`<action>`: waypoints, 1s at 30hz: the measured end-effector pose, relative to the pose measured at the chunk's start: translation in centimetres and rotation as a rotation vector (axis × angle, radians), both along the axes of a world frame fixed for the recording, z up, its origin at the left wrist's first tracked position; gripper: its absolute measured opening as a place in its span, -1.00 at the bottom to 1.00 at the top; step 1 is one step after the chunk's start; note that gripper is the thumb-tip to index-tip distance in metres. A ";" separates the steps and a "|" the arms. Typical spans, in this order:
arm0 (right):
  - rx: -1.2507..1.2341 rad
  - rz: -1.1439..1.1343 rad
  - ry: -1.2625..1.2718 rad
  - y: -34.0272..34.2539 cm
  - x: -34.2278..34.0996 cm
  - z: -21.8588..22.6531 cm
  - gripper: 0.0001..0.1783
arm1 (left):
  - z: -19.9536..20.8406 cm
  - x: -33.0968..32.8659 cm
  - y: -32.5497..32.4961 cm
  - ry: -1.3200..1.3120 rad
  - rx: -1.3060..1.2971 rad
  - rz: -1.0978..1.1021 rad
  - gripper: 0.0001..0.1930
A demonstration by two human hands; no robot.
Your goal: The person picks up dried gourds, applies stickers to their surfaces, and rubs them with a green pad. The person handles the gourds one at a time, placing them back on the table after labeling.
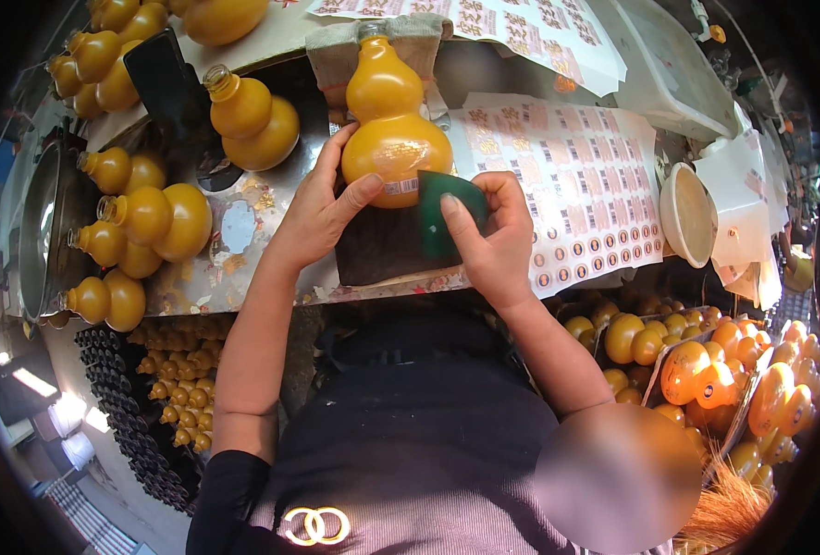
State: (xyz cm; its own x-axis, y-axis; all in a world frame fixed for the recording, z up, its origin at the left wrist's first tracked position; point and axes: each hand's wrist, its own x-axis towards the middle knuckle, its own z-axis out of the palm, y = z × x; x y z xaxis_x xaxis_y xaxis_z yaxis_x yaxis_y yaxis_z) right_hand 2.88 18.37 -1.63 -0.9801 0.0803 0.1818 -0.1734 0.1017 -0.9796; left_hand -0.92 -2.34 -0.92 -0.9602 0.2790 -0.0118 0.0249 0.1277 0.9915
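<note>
A yellow gourd-shaped bottle [384,88] lies in front of me with its neck away from me, resting against a folded grey cloth [331,57]. My left hand [325,205] grips the left side of its wide lower bulb, thumb on the near edge. In my right hand [500,231] is a dark green flat scraper [440,222], pinched between thumb and fingers. The scraper's upper edge meets the bulb's lower right, beside a small label with a barcode. Under the bottle's near end lies a dark pad [382,254].
Sheets of printed stickers [585,185] cover the table to the right, with a round white bowl [688,215] beyond. Several yellow gourd bottles [183,222] and a black phone-like slab [164,88] stand on the left. Crates of more gourd bottles [701,370] sit below at right.
</note>
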 end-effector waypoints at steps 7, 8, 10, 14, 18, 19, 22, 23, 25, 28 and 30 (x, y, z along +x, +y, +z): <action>-0.343 -0.084 -0.256 1.9 -1.4 0.9 -0.78 | 1.8 -0.3 0.8 -0.146 0.152 0.030 -0.13; -0.478 -0.064 -0.320 2.1 -1.8 1.6 -0.79 | 2.0 -0.4 1.0 -0.147 0.150 0.042 -0.11; -0.573 0.057 -0.382 3.5 -2.8 2.1 -0.79 | 2.3 -0.7 2.1 -0.140 0.061 0.113 -0.07; -0.281 0.185 -0.434 3.6 -4.5 2.9 -0.64 | 2.2 -0.8 2.8 -0.129 0.084 0.159 -0.05; 0.261 0.327 -0.467 2.0 -5.3 4.8 -0.20 | 2.0 -0.6 2.7 -0.145 0.148 0.165 -0.08; 0.304 0.336 -0.446 1.7 -5.5 4.7 -0.17 | 1.9 -0.7 2.6 -0.146 0.164 0.159 -0.08; 0.326 0.374 -0.405 1.2 -5.9 4.5 -0.07 | 1.7 -0.7 2.3 -0.159 0.176 0.143 -0.10; 0.263 0.394 -0.405 1.1 -5.9 4.3 -0.05 | 1.7 -0.7 2.2 -0.165 0.174 0.138 -0.10; 0.176 0.412 -0.409 1.0 -6.0 3.5 -0.04 | 1.6 -0.7 2.2 -0.161 0.179 0.131 -0.10; 0.109 0.417 -0.422 1.1 -6.1 2.7 -0.08 | 1.5 -0.7 2.1 -0.155 0.182 0.130 -0.12; 0.074 0.441 -0.436 1.0 -6.2 3.1 -0.10 | 1.5 -0.7 2.1 -0.164 0.192 0.130 -0.13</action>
State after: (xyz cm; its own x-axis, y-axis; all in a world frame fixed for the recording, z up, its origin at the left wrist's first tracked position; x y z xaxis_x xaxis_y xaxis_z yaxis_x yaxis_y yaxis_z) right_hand -3.29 19.38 1.45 -0.9035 -0.3459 -0.2530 0.1999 0.1819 -0.9628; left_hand -1.63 -0.24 0.60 -0.9778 0.1652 -0.1285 -0.1417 -0.0709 0.9874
